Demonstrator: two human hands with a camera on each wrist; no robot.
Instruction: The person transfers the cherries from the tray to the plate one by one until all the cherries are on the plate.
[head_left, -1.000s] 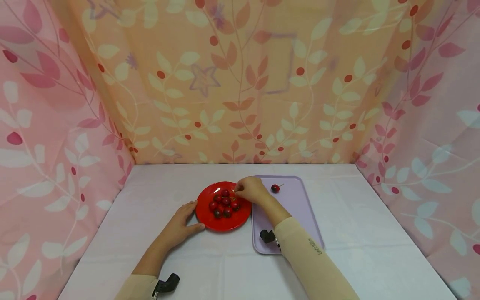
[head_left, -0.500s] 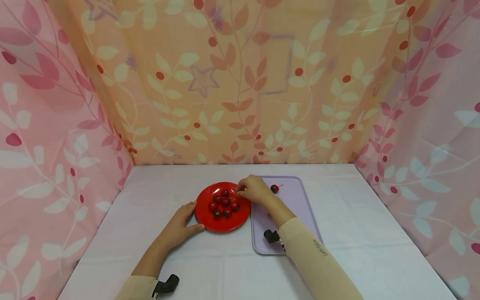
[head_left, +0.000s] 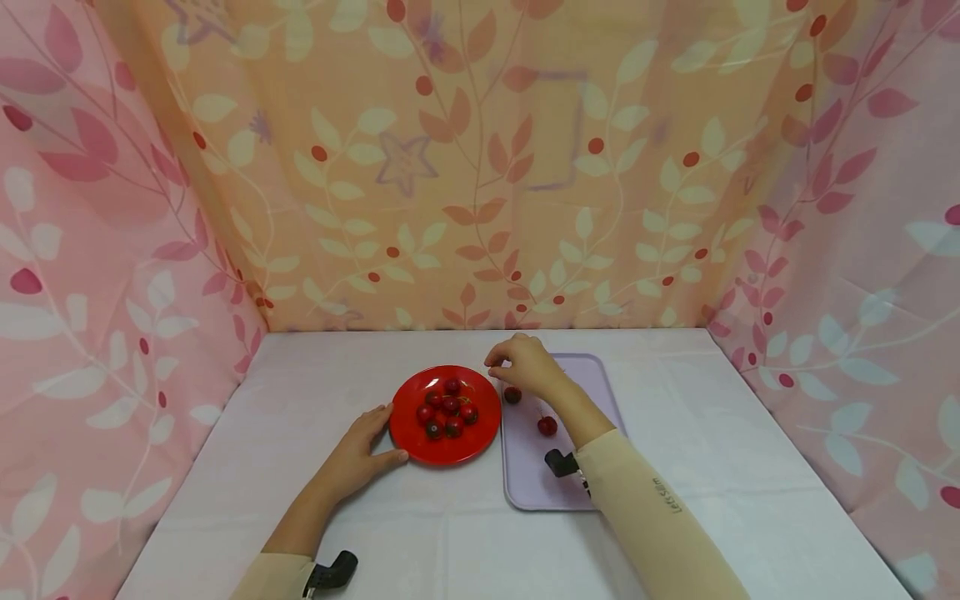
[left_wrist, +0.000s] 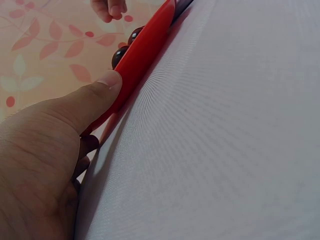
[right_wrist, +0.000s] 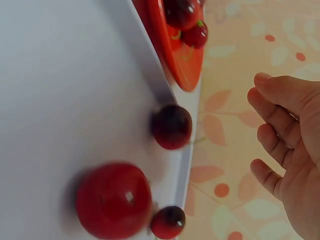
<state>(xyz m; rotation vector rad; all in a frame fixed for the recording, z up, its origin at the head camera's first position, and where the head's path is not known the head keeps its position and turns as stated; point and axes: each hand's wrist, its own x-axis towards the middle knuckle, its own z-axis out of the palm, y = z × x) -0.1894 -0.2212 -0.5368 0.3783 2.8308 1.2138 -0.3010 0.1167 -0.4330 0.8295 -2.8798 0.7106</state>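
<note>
While my spread left hand (head_left: 360,446) is bracing the lower-centre red plate (head_left: 446,455), presumably steadying its cherries (head_left: 450,405), my right hand (head_left: 527,367), loosely bent, apparently empty, is hovering by the tray (head_left: 525,482), more cherries lying there.

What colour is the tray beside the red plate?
The tray is pale purple, showing best in the head view.

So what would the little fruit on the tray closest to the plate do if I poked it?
That fruit looks round, so it would probably roll. It's much smaller than the plate, so likely light. Toward the plate, the tray's raised rim might stop it.
</note>
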